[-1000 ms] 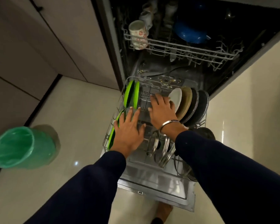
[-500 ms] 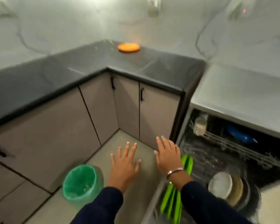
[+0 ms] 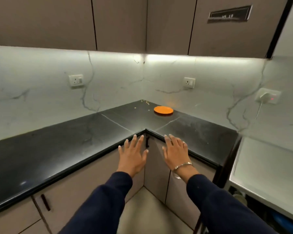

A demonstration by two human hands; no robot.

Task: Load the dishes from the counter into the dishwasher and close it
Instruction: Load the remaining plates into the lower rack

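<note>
Neither hand holds anything. The left hand is raised palm-down with its fingers straight and spread, the fingertips pointing up and away toward the inner corner of the counter. The right hand hangs beside it in the same pose, fingers straight and slightly fanned, and a metal bangle circles its wrist. The two hands are apart from each other and sit in front of the counter's front edge; whether they touch that edge cannot be told. Both forearms, in dark blue sleeves, reach forward from the bottom of the view and run roughly parallel.

The one dish in sight is an orange plate. It lies flat on the black counter, face up, deep in the corner near the back wall and well apart from both hands. Being round, it shows no long axis; from this angle it reads as a wide, shallow oval. A few pale crumbs are scattered on the counter just to its left and behind it.

At the right edge, below a pale worktop, the dark opening of the dishwasher shows, with something blue low inside it. Three wall sockets are set in the marbled backsplash, and the rightmost has a plug in it.
</note>
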